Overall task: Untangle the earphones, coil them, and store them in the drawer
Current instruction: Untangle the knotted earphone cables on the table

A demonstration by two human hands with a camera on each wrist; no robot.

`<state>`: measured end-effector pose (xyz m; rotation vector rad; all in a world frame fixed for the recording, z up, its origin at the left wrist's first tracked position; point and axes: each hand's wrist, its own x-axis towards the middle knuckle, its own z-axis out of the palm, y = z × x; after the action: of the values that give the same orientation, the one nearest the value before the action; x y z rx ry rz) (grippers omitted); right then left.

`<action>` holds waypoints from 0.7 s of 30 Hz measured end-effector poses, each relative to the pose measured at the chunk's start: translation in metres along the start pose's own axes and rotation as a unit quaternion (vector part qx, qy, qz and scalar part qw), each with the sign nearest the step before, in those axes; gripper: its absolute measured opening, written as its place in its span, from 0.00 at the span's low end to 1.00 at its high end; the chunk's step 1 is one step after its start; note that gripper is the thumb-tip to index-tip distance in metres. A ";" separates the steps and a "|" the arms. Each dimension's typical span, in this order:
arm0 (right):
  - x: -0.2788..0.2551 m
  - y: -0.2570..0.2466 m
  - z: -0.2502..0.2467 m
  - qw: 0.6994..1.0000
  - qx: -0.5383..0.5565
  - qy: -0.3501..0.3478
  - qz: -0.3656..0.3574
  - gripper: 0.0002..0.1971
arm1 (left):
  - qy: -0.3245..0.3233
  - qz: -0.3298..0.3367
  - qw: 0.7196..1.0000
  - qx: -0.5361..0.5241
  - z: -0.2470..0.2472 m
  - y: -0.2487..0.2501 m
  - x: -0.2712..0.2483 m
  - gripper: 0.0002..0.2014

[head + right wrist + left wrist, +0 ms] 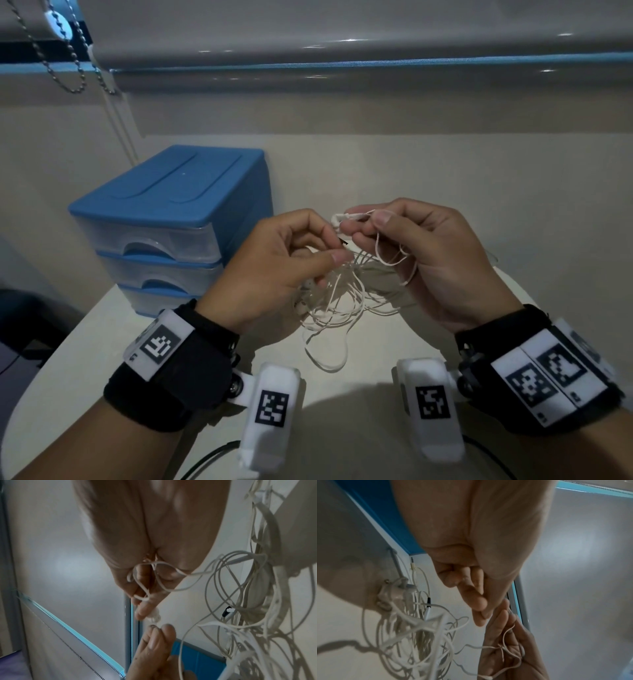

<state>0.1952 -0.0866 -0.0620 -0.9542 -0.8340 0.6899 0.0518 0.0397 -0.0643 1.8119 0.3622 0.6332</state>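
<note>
White tangled earphones [342, 301] hang between my two hands above the table, with loops trailing down onto it. My right hand [363, 222] pinches one earbud [344, 217] between thumb and forefinger, and cable loops drape over its other fingers [145, 588]. Close to its left, my left hand [337, 253] pinches strands of the cable with thumb against curled fingers. The bulk of the knot [419, 628] dangles below the left palm. A blue drawer unit [171, 212] with three shut translucent drawers stands at the left.
The white table [394, 342] has a rounded front edge and meets a wall at the back. A window blind [342, 41] with a bead chain [61, 75] hangs behind. Dark cables [205, 459] run under my wrists at the near edge.
</note>
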 end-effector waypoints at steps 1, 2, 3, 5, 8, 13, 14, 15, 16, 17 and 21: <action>0.001 -0.001 -0.001 1.000 0.000 0.023 -0.010 0.08 | -0.016 -0.002 1.000 0.000 0.001 0.001 -0.001 0.05; 0.001 -0.002 -0.002 0.998 0.000 0.056 -0.022 0.09 | -0.025 -0.002 1.000 0.005 0.001 0.001 -0.001 0.04; 0.003 -0.005 -0.005 0.995 -0.003 0.097 -0.037 0.10 | -0.023 0.001 1.000 0.017 0.001 0.000 0.000 0.03; 0.006 -0.011 -0.014 0.982 -0.022 0.178 -0.064 0.11 | 0.000 0.017 0.999 0.050 0.000 -0.003 0.003 0.02; 0.008 -0.016 -0.024 0.962 -0.031 0.260 -0.074 0.11 | 0.011 0.007 0.995 0.094 0.001 -0.004 0.004 0.02; 0.009 -0.017 -0.028 0.961 -0.060 0.258 -0.078 0.12 | -0.131 -0.034 0.957 0.256 0.016 0.008 0.007 0.12; 0.009 -0.016 -0.029 0.963 -0.060 0.250 -0.078 0.13 | -0.170 -0.031 0.940 0.295 0.019 0.011 0.008 0.15; 0.010 -0.015 -0.029 0.967 -0.055 0.239 -0.074 0.13 | -0.202 -0.035 0.924 0.324 0.022 0.013 0.010 0.17; 0.010 -0.014 -0.030 0.969 -0.050 0.232 -0.064 0.13 | -0.226 -0.045 0.908 0.349 0.024 0.014 0.013 0.17; 0.010 -0.013 -0.032 0.970 -0.054 0.232 -0.052 0.11 | -0.238 -0.055 0.893 0.378 0.024 0.013 0.015 0.16; 0.011 -0.008 -0.039 0.960 -0.160 0.228 0.038 0.02 | -0.197 -0.072 0.858 0.468 0.020 0.013 0.022 0.12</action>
<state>0.2354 -0.0973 -0.0642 -1.3799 -0.5045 0.3766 0.0803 0.0312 -0.0512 2.7377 0.5756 -0.0956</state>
